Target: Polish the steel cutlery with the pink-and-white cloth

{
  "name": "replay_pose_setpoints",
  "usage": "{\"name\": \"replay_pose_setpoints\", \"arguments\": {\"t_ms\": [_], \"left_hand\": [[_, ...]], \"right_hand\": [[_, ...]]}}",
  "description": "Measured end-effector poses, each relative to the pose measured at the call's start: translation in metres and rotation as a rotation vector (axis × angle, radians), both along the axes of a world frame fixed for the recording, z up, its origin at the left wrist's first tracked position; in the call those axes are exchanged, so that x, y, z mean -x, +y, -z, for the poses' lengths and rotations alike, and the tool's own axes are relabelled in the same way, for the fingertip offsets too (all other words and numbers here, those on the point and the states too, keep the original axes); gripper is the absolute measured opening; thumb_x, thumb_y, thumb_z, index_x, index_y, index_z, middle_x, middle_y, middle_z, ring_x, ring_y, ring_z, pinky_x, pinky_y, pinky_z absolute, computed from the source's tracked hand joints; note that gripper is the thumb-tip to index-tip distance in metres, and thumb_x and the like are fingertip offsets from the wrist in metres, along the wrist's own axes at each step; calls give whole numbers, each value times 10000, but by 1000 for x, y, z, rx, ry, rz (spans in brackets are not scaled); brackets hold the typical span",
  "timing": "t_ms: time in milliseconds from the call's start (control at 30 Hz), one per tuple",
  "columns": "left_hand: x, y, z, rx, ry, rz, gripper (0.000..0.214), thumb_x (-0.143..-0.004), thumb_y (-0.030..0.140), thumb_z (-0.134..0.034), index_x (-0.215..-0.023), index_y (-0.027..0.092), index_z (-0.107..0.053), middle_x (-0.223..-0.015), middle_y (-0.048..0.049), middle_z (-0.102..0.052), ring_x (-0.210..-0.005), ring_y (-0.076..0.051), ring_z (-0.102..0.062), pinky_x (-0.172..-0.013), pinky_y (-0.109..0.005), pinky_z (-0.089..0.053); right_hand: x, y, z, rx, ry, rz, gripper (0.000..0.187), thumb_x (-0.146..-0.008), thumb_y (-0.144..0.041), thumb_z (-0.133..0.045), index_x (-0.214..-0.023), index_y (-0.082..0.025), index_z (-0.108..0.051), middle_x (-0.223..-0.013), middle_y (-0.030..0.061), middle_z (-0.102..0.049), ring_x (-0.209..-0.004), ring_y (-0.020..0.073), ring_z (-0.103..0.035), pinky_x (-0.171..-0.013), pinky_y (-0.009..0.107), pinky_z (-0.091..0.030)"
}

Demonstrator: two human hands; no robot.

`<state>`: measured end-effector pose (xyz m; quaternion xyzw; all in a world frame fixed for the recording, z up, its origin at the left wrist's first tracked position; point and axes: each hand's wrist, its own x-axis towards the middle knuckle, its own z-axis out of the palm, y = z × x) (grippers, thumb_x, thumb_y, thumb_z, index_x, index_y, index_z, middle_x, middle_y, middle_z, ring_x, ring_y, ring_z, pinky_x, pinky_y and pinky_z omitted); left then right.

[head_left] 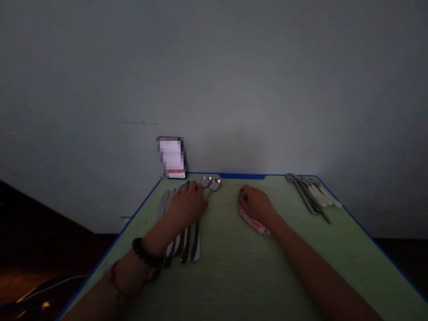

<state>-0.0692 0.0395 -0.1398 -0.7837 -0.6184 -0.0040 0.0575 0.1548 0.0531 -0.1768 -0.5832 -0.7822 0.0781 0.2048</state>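
My left hand (188,206) lies palm down over a row of several metal spoons and knives (190,240) at the left of the green table (234,267); its fingers look loosely curled over the spoon bowls (211,183), and what they grip is hidden. My right hand (257,205) rests near the table's middle on a pink and white striped cloth (254,223), fingers curled over it. A dark bead bracelet (144,254) sits on my left wrist.
A second bunch of cutlery with pale handles (312,194) lies at the far right corner. A phone (171,158) leans against the grey wall at the table's back left. The table has a blue edge (240,175). The room is dim.
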Motion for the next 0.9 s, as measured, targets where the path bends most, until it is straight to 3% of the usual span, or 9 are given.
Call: {"name": "replay_pose_setpoints", "arguments": {"t_ms": [167, 333, 467, 767, 900], "left_hand": [[12, 4, -11, 162, -2, -65, 444, -848, 496, -364, -1083, 154, -522, -1123, -161, -555, -984, -306, -570, -773, -416, -462], [11, 3, -11, 270, -43, -60, 444, -805, 407, -471, -1174, 163, -445, -1089, -153, -594, -924, -290, -601, -737, -393, -473], [17, 5, -12, 322, -36, -32, 408, -778, 346, -505, -1123, 130, -478, -1059, -157, -620, -918, -275, -613, -743, -363, -480], [32, 14, -13, 426, -46, -4, 385, -759, 419, -482, -938, 101, -602, -992, -200, -645, -877, -321, -623, -720, -410, -479], [31, 13, -12, 455, -54, 31, 355, -780, 407, -460, -885, 112, -628, -952, -187, -657, -841, -303, -633, -701, -381, -471]], "right_hand": [[-4, -10, 0, 22, 160, -153, 220, -880, -287, -384, -907, -194, -582, -820, 37, -640, -720, 139, -557, -676, 255, -375], [-7, -14, -3, 34, 249, -171, 230, -883, -302, -392, -888, -186, -590, -799, 31, -628, -716, 144, -548, -685, 269, -384], [-8, -8, -1, 94, 337, -160, 247, -879, -322, -403, -891, -183, -606, -768, 25, -630, -687, 143, -554, -657, 266, -394], [-8, -6, 2, 146, 392, -127, 226, -853, -304, -429, -871, -194, -625, -756, 17, -639, -681, 149, -568, -653, 270, -412], [-7, -6, 0, 164, 397, -117, 227, -847, -308, -430, -862, -196, -627, -761, 26, -647, -687, 159, -573, -657, 282, -422]]}}
